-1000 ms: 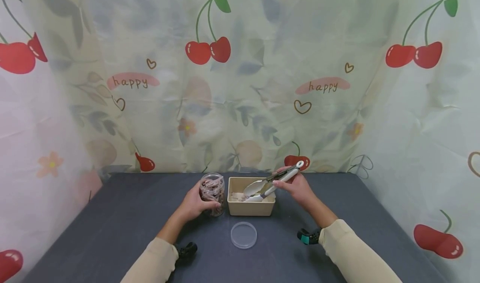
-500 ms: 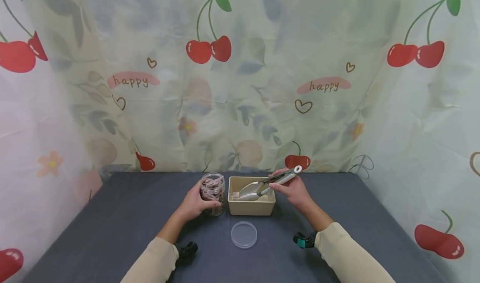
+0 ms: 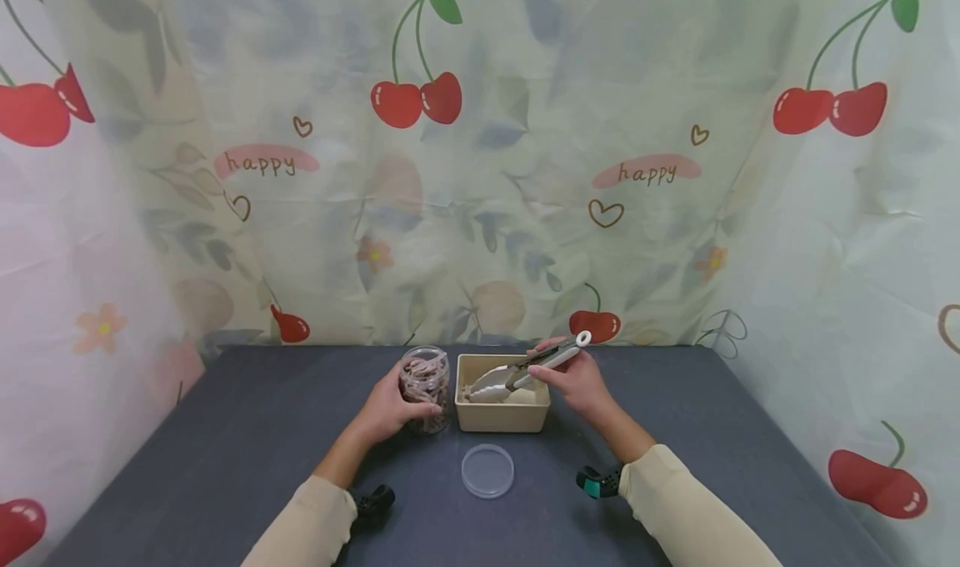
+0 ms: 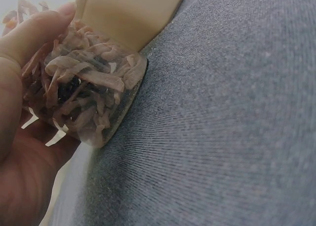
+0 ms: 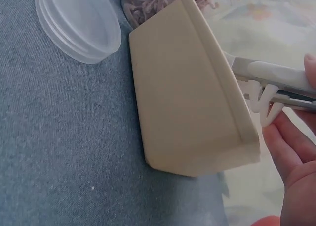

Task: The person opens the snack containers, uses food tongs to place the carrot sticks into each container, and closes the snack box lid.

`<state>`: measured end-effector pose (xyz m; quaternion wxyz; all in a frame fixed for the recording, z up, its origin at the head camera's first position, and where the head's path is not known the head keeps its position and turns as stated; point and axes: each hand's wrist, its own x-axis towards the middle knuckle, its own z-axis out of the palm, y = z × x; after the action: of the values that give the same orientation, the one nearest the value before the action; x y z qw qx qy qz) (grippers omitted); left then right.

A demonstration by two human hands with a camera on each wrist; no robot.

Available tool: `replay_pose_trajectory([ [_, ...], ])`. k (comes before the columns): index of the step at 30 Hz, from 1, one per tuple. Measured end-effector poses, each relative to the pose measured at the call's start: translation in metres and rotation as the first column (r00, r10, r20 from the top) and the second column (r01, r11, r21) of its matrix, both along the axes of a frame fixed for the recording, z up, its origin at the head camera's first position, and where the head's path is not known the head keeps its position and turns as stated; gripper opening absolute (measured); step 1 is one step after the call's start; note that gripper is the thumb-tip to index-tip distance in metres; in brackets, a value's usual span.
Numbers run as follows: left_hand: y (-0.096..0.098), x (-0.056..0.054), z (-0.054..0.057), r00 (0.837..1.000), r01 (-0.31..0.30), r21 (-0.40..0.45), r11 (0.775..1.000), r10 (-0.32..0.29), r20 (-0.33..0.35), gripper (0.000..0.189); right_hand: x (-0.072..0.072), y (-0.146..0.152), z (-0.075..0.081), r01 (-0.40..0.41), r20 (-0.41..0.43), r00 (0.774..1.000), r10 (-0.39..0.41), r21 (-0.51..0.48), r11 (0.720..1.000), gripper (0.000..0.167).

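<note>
My left hand (image 3: 386, 407) grips a clear jar (image 3: 425, 390) standing on the table; its fingers curl round the side. Pale brownish-pink strips (image 4: 84, 77) fill the jar. With my right hand (image 3: 581, 383) I hold a pair of tongs (image 3: 543, 361) by their white and metal handles. The tongs' heads dip, close together, into a beige rectangular box (image 3: 502, 419) just right of the jar. Some pale pieces lie in the box, too small to identify. In the right wrist view the box wall (image 5: 182, 87) hides the tongs' heads.
A round translucent lid (image 3: 487, 471) lies flat on the dark table (image 3: 465, 534) in front of the box. Behind the table hangs a printed curtain (image 3: 480, 175), with more curtain at both sides.
My right hand has moved a little left with the tongs, whose heads shifted left inside the box and came closer together. The left hand and jar stayed put.
</note>
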<state>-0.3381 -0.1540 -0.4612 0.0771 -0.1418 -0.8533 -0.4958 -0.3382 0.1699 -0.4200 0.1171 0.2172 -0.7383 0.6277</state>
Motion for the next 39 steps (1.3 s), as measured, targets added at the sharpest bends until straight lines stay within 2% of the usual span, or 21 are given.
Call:
replay_pose_trajectory([
  [9,-0.001,-0.001,0.0,1.0,0.005,0.002,1.0,-0.005,-0.005,0.091,-0.001,-0.004,0.005,-0.049,0.016,0.999,0.049,-0.014,0.999,0.037],
  [17,-0.001,-0.001,-0.002,1.0,0.004,0.003,1.0,-0.004,-0.008,0.092,-0.002,-0.004,0.001,-0.096,0.043,0.995,0.095,0.014,0.995,0.04],
  [20,-0.001,-0.001,-0.002,1.0,0.006,0.008,1.0,-0.006,-0.013,0.091,-0.001,-0.007,0.004,-0.079,0.032,0.996,0.078,0.016,0.997,0.037],
  [26,-0.001,-0.001,-0.001,1.0,0.014,0.006,1.0,-0.014,-0.022,0.09,-0.006,-0.012,-0.001,0.023,0.004,1.0,-0.023,0.039,0.999,0.032],
  [31,-0.001,-0.001,-0.001,1.0,0.016,0.007,1.0,-0.016,-0.021,0.09,-0.007,-0.016,0.002,0.086,-0.033,0.996,-0.083,0.081,0.993,0.029],
  [39,-0.002,-0.001,-0.001,1.0,0.013,0.001,1.0,-0.013,-0.007,0.093,-0.005,-0.015,0.017,0.096,-0.014,0.995,-0.095,0.041,0.995,0.027],
])
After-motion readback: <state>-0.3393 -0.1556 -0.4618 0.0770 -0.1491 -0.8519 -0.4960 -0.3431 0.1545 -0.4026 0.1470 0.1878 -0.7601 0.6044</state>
